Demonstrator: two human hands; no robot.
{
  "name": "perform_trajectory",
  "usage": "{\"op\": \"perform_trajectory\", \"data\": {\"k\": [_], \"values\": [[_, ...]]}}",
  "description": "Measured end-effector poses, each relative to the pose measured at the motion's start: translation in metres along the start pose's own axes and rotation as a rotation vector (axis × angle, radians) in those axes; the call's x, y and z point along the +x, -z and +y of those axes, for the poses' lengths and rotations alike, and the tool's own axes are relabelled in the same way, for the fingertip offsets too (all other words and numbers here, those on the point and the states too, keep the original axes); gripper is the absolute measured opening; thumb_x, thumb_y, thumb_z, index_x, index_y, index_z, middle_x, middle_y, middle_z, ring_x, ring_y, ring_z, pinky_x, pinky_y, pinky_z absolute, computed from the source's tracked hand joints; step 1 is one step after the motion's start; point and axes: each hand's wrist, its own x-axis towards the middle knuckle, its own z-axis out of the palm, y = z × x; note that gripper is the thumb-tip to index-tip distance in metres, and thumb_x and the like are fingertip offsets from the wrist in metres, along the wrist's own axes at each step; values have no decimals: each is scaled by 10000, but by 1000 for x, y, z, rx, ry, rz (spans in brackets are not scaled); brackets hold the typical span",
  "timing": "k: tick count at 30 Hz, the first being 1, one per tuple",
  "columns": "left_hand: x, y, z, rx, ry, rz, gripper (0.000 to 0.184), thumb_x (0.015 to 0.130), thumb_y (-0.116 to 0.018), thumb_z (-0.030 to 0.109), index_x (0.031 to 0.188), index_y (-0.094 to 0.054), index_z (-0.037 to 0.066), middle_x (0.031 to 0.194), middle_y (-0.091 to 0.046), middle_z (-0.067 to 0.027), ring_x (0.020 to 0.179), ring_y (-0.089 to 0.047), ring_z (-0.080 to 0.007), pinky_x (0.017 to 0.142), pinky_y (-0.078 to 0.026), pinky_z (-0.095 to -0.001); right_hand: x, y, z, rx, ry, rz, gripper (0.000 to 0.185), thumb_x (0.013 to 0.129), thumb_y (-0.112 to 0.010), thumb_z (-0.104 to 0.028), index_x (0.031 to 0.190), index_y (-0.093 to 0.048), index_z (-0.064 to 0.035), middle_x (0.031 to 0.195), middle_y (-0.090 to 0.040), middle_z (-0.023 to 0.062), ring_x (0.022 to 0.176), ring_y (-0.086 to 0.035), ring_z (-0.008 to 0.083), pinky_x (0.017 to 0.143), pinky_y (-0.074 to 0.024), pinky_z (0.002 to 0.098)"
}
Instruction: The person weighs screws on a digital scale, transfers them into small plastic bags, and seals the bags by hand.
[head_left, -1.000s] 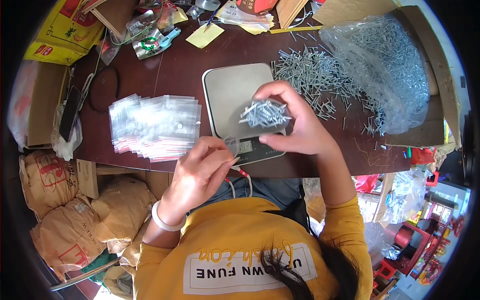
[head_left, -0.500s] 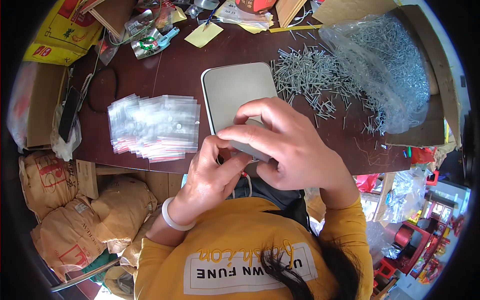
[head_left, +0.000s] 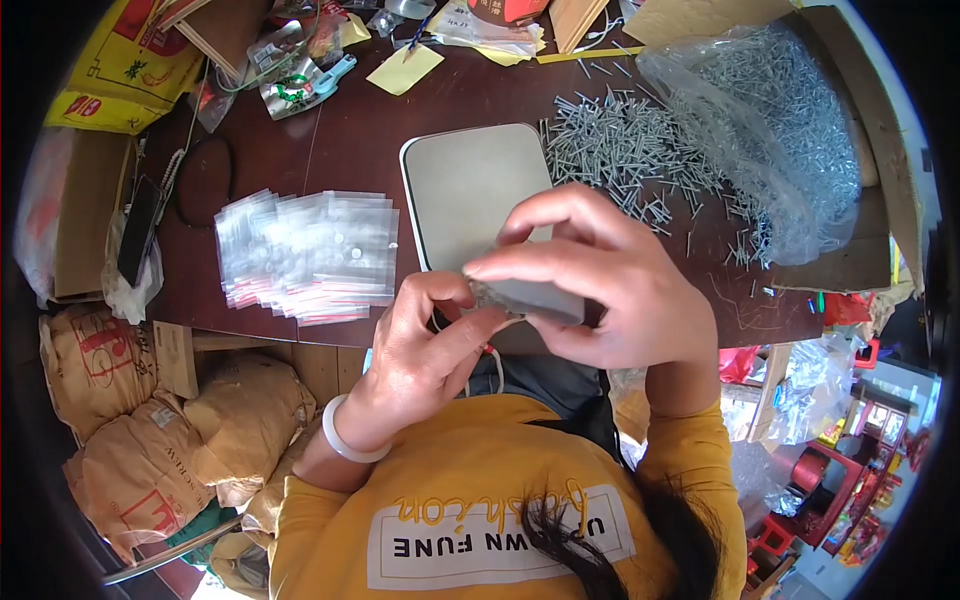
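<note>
My left hand [head_left: 425, 325], with a white bangle at the wrist, has its thumb and index finger closed in a pinch just below the scale. What it pinches is mostly hidden. My right hand [head_left: 625, 290] grips a small grey dish-like piece [head_left: 550, 300] between thumb and fingers. The end of this piece meets the left fingertips, where small greyish bits show; its exact kind is unclear. Beyond both hands lies a digital-scale-like flat plate [head_left: 475, 190] with rounded corners. A spread stack of small clear zip bags [head_left: 310, 255] lies to the left.
A loose heap of screws or nails [head_left: 620, 150] covers the table's right side. Beside it, a large clear bag [head_left: 800, 150] full of them lies in an open carton [head_left: 880, 140]. A yellow note [head_left: 405, 70] is at the back. Brown sacks [head_left: 240, 425] stand on the lower left.
My right hand has shifted slightly right and tilted the grey piece, showing more of its side. The left hand stays almost in place.
</note>
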Motion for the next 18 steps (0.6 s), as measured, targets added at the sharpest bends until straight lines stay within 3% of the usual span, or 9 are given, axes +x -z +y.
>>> {"op": "perform_trajectory", "data": {"k": [2,4,6,8,12,13,16,17,18], "values": [[-1,3,1,7,19,-5,194,727,-736,-35,905,-706,36,958,-471,-83,703,-534,-172,552,-459,-287,0,5,9,59,32,54,485,612,-734,-7,1067,-667,-162,1045,-569,62,800,-620,206,691,-528,318],[-4,6,2,-13,68,-19,195,751,-724,-67,919,-703,30,966,-485,-91,778,-519,-181,611,-457,-260,0,13,23,42,61,105,510,656,-777,-75,1140,-614,-73,1087,-579,97,1036,-584,272,887,-472,350],[-5,7,1,2,26,40,189,749,-733,-53,915,-700,30,982,-484,-97,743,-528,-178,600,-466,-269,-7,-4,56,182,-97,232,567,694,-809,-156,1196,-564,-58,1147,-586,109,1068,-576,277,901,-465,356],[0,10,1,42,-30,101,180,746,-739,-43,909,-700,22,1017,-480,-113,675,-548,-168,574,-480,-284,-16,-26,87,96,-236,174,618,717,-806,-145,1250,-509,-49,1213,-581,113,1159,-552,268,978,-423,339],[-6,10,-4,-216,99,150,137,813,-690,-46,937,-662,5,1185,-492,-197,933,-636,-247,739,-539,-309,-17,-33,66,-317,-134,132,644,711,-818,-204,1264,-515,-74,1269,-561,116,1210,-540,282,1070,-293,423],[-7,13,-7,-177,72,125,126,823,-678,-47,937,-650,1,1223,-499,-241,1015,-652,-288,768,-549,-323,-15,-29,57,-92,-95,158,468,731,-802,-220,1131,-591,-96,1120,-625,77,1094,-599,249,1032,-287,434],[-7,15,-5,-219,54,113,127,815,-686,-42,928,-653,8,1161,-555,-240,967,-670,-277,764,-553,-320,-20,-23,44,37,43,-4,234,796,-744,-251,955,-604,-150,930,-620,-5,962,-582,193,932,-326,409],[-9,13,-4,-280,78,127,133,807,-695,-38,923,-653,12,1124,-589,-236,963,-671,-271,769,-553,-320,-19,-28,34,6,45,90,135,808,-709,-175,788,-577,-157,783,-576,-43,850,-588,153,870,-333,387],[-7,9,0,-341,81,139,145,800,-702,-37,927,-656,14,1106,-601,-229,951,-671,-269,773,-552,-321,-20,-26,29,-24,74,78,135,798,-710,-164,782,-576,-156,779,-573,-39,842,-588,155,871,-334,385]]}}
